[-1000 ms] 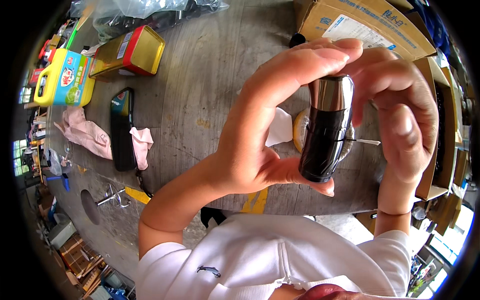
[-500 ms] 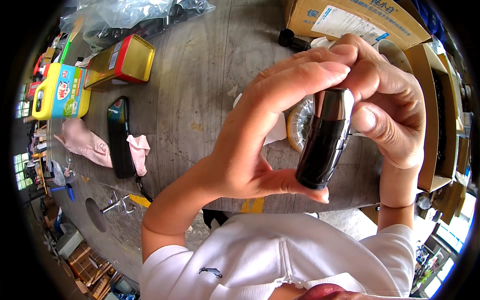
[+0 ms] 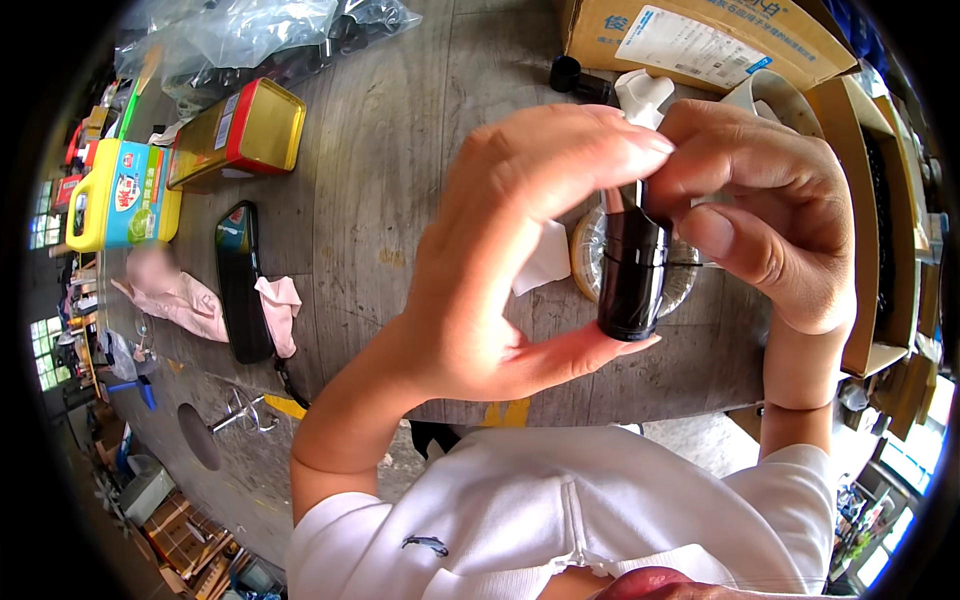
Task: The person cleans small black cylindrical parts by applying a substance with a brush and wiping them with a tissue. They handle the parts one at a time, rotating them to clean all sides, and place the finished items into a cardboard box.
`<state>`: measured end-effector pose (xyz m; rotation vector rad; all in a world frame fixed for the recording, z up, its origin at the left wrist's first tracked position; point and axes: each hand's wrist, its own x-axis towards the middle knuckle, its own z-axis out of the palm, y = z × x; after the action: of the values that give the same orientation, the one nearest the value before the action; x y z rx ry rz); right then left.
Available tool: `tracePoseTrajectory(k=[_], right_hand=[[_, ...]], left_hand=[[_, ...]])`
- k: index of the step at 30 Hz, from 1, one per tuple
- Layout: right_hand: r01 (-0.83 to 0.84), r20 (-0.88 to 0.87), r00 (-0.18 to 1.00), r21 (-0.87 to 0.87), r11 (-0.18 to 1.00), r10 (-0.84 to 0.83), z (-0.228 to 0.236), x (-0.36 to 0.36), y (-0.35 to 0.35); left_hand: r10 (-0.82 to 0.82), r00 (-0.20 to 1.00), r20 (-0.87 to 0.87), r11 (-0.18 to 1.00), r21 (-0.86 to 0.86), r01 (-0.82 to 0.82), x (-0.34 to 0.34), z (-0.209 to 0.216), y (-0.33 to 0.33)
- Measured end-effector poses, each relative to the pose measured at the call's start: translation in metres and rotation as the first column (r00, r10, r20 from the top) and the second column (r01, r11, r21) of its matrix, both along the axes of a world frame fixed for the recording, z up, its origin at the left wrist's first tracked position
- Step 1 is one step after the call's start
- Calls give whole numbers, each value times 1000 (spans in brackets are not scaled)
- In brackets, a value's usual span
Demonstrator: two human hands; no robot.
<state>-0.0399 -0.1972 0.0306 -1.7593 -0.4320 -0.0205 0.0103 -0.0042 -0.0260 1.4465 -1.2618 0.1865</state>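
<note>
Well, spread beneath left grip (image 3: 460,280) and right grip (image 3: 790,230) alike, a grey wood-grained bench (image 3: 370,180). Ahead of right grip, a brown cardboard box (image 3: 800,55) with a white label. Close by the outer side of right grip, a long open carton (image 3: 864,340), dark inside. Far ahead of left grip and off to its left, clear plastic bags (image 3: 270,50) with dark things among them. Less far ahead, but well out to the left of left grip, a yellow jug (image 3: 135,195) with a blue-and-green label, and just beside it a gold-and-red rectangular tin (image 3: 210,140). Left of left grip, well apart, a black phone (image 3: 245,300), with pink cloth (image 3: 185,300) showing on both sides. Just past right grip, a pale cup (image 3: 740,95), partly hidden behind the knuckles. Below both grips, between them, a yellow-edged roll (image 3: 582,262), partly covered from view.

Held lengthwise in left grip, thumb at the lower end and fingertips over the shiny upper end: a black cylinder (image 3: 632,280). Right grip curled beside that upper end, fingertips meeting or nearly meeting those of left grip; contact with the cylinder impossible to tell. Beside left grip, near the roll, some white paper (image 3: 543,262). Just beyond the fingertips, a white rounded piece (image 3: 645,90) and a small black part (image 3: 566,74).
</note>
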Motion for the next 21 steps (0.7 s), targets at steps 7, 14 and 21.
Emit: tracePoseTrajectory(k=[7, 14, 21], right_hand=[[57, 70, 996, 35, 998, -59, -7, -1, 3], [329, 255, 919, -74, 942, -301, 21, -12, -21], [477, 378, 857, -839, 261, -351, 18, 2, -112]], left_hand=[[-80, 993, 83, 995, -48, 84, 9, -8, -2], [-102, 990, -96, 991, -92, 93, 6, -10, -1], [-30, 894, -447, 993, -117, -25, -7, -6, -2]])
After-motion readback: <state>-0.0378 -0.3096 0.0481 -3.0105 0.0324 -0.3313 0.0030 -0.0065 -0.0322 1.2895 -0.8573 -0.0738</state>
